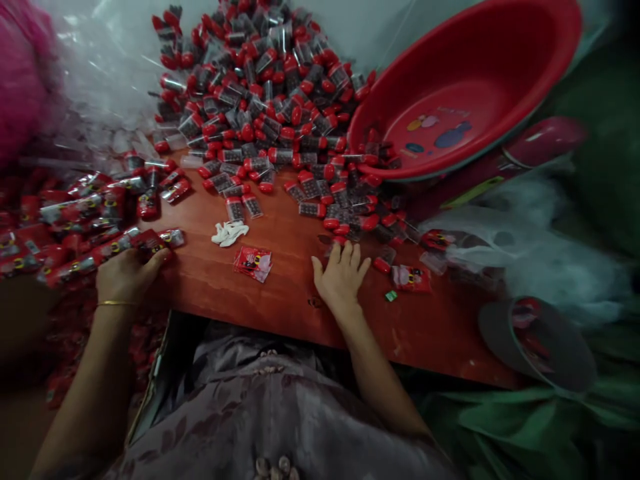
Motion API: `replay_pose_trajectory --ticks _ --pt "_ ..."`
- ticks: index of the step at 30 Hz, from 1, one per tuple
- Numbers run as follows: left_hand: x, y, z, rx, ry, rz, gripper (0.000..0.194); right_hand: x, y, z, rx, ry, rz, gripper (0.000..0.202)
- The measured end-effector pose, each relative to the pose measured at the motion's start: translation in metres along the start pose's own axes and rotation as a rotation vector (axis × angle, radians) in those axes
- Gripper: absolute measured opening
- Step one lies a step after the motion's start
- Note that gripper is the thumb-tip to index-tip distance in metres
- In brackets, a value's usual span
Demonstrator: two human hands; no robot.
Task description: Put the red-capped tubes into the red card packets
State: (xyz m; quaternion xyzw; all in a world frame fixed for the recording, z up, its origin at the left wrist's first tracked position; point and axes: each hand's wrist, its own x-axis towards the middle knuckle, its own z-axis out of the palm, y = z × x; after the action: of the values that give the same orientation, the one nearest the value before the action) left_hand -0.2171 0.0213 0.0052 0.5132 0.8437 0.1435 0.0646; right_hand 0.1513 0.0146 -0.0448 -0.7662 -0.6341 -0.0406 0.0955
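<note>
At the left edge of the table, my left hand [125, 275], with a thin bracelet on the wrist, closes around a red printed packet [151, 243]; its curled fingers are partly hidden. My right hand [341, 277] lies flat on the brown-red tabletop with fingers spread, holding nothing. Just beyond its fingertips are clear tubes with red caps [343, 217] and dark contents. Between the hands lie a small stack of red and pink printed cards [254, 263] and a white crumpled bunch [230, 233]. Right of my right hand sit a red printed packet [413, 279] and a tiny green packet [391, 295].
A big pile of red-capped tubes [260, 100] covers the back. Red packets [75, 227] heap up at left. A red basin [470, 73] leans at back right, above clear plastic bags [540, 240]. A grey container [505, 337] stands at the right edge.
</note>
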Motion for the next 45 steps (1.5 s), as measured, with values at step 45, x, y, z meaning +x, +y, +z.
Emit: replay_pose_trajectory --ticks 45 --pt "-0.042 0.125 0.079 -0.664 -0.223 0.434 0.036 0.021 -0.070 0.005 1.103 0.011 -0.045 0.033"
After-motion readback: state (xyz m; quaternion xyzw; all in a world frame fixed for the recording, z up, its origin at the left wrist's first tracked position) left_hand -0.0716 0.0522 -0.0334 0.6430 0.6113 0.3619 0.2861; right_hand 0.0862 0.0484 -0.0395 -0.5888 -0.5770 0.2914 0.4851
